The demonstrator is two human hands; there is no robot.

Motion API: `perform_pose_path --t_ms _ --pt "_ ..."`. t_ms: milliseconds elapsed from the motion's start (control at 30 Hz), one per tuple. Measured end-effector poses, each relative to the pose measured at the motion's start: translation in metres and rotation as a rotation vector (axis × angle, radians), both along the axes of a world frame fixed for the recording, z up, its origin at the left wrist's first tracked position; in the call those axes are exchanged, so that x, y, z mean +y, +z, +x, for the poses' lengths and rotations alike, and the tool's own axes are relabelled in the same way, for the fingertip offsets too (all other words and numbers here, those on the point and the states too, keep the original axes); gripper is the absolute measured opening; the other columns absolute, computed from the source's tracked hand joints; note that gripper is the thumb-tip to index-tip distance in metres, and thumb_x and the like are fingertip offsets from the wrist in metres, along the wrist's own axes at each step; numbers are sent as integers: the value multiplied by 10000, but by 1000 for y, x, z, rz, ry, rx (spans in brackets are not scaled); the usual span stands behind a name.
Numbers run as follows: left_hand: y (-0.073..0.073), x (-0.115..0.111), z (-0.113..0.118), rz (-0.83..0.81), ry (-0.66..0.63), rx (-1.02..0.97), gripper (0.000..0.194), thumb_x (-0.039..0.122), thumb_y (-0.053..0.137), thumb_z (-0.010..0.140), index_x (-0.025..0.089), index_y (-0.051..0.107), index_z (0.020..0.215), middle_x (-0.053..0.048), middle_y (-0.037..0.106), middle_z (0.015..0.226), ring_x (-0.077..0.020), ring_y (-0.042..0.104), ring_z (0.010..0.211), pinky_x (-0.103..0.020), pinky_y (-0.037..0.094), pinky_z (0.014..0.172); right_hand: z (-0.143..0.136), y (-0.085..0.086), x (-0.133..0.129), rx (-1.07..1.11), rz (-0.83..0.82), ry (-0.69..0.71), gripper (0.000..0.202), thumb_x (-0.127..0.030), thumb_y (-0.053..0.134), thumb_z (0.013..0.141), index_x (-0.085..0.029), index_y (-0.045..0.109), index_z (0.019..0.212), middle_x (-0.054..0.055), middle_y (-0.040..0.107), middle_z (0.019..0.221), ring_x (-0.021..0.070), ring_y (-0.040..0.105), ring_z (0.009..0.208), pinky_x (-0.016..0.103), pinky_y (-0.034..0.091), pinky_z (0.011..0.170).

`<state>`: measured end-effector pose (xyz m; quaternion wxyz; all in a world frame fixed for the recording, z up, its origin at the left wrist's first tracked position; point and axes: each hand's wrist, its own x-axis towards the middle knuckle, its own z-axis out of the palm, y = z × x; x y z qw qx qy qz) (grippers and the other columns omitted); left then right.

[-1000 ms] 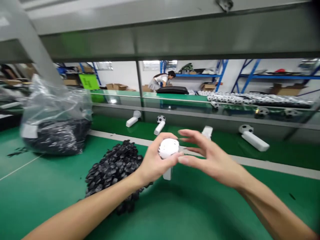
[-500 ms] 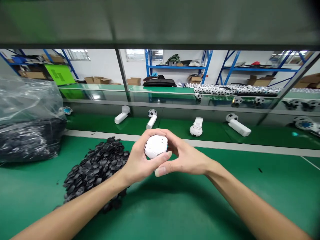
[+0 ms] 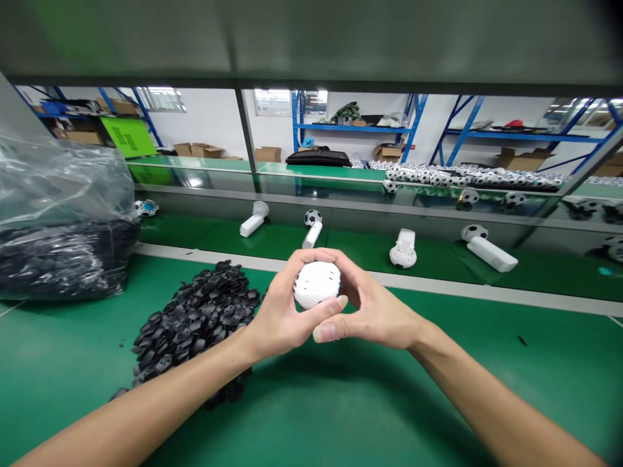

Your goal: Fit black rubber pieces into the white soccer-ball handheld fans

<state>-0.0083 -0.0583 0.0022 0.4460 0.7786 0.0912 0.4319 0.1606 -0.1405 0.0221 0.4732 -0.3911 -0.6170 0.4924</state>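
Both my hands are raised over the green table, wrapped round a white rounded plastic housing [image 3: 317, 284] with small slots on its face. My left hand [image 3: 289, 311] grips its left side, its thumb across the lower edge. Curled round the right side is my right hand [image 3: 372, 311], its thumb just below the left one; the two hands meet at the fingertips. A bit of blue shows at the housing's right edge. Its far side is hidden by my fingers. Left of my hands lies a heap of small black plastic pieces [image 3: 195, 318].
A clear plastic bag [image 3: 63, 188] holding black pieces stands at the left. Beyond a pale rail, a green belt [image 3: 355, 250] carries several white handles with football-patterned heads, such as this one [image 3: 491, 251]. A grey shelf [image 3: 311, 45] hangs overhead.
The whole view has shifted, so things appear farther right. The pieces on the belt have moved slightly more to the right than the table has. My grip on the housing looks the same.
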Motion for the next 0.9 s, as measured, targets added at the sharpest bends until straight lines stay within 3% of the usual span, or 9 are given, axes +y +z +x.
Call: perform_pose_path --t_ms 167,333,533,733,833,900 --pt "3 -1 -1 10 10 2 331 312 798 920 229 610 1179 -36 692 1103 -111 659 747 -201 509 566 -1 1 -1 5 9 -29 775 -284 958 774 -301 549 1433 38 656 1325 241 665 1181 337 581 970" --pt "3 1 -1 84 54 -5 359 279 813 902 231 635 1210 -41 703 1160 -125 684 840 -205 554 654 0 1 0 -4 48 -41 766 -254 951 781 -279 550 1433 43 666 1327 240 667 1186 350 576 997" --pt "1 7 3 25 13 -17 403 258 852 862 231 634 1200 -10 709 1042 -111 715 777 -178 579 642 0 -5 4 13 63 -67 833 -251 968 742 -278 541 1456 46 677 1323 244 688 1175 357 595 981" --pt "5 15 6 -6 14 13 450 284 879 817 220 622 1180 -20 711 1010 -139 718 780 -212 591 659 1 -10 8 -38 75 -109 865 -310 940 770 -303 490 1508 73 619 1494 274 660 1312 412 584 1091" --pt "9 23 6 -26 151 5 428 328 874 797 209 627 1126 -18 683 965 -139 663 735 -224 551 627 -3 -6 -2 -225 245 -346 766 -310 893 835 -305 517 1502 71 574 1561 272 579 1416 428 515 1169" --pt "11 32 6 -45 286 -38 434 361 875 785 210 628 1108 -19 662 961 -141 629 738 -232 524 630 -9 -2 -10 -365 445 -584 572 -259 852 875 -276 613 1395 58 673 1401 232 656 1262 367 551 1067"
